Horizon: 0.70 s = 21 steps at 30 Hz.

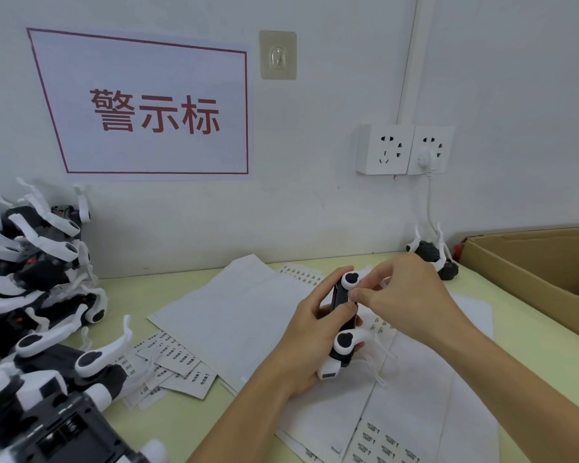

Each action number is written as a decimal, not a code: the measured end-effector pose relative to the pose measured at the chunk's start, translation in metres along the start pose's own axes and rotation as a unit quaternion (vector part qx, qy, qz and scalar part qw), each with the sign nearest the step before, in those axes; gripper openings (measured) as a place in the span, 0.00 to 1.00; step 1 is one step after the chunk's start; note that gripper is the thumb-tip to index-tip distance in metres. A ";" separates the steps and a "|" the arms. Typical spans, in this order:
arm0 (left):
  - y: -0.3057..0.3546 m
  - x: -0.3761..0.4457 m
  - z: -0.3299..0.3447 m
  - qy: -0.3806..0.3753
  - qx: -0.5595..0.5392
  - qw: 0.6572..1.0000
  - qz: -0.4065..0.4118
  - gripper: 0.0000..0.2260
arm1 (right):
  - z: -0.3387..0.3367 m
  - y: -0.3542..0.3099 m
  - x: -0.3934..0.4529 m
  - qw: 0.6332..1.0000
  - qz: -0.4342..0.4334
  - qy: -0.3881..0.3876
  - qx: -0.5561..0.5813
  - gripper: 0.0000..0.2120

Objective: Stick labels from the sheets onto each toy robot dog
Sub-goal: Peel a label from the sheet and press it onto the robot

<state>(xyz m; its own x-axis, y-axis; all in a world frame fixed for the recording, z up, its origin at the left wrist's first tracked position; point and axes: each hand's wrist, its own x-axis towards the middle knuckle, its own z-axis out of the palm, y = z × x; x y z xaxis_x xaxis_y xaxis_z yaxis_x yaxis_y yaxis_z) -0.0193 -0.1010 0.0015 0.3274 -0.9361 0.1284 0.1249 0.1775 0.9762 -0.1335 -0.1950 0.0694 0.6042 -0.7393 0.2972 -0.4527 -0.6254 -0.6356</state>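
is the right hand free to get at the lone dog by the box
Probably not right now: the right hand is pinching at the dog that the left hand holds. The lone dog lies just behind it, with nothing between.

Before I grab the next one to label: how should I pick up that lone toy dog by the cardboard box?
Probably grip the lone toy dog by its dark body from the side; its thin white legs point upward, so it lies belly-up, and they look too slender to hold.
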 end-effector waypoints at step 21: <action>0.005 0.005 -0.002 0.031 -0.244 0.968 -0.050 0.18 | -0.008 0.025 0.005 0.964 -0.223 -0.133 -0.065 0.28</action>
<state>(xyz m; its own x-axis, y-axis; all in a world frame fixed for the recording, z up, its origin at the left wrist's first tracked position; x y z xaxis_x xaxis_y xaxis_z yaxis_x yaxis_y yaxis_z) -0.0151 -0.1047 0.0065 0.3442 -0.9388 0.0119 0.5822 0.2233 0.7818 -0.1471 -0.2165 0.0603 0.8968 -0.3105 0.3151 -0.1769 -0.9046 -0.3878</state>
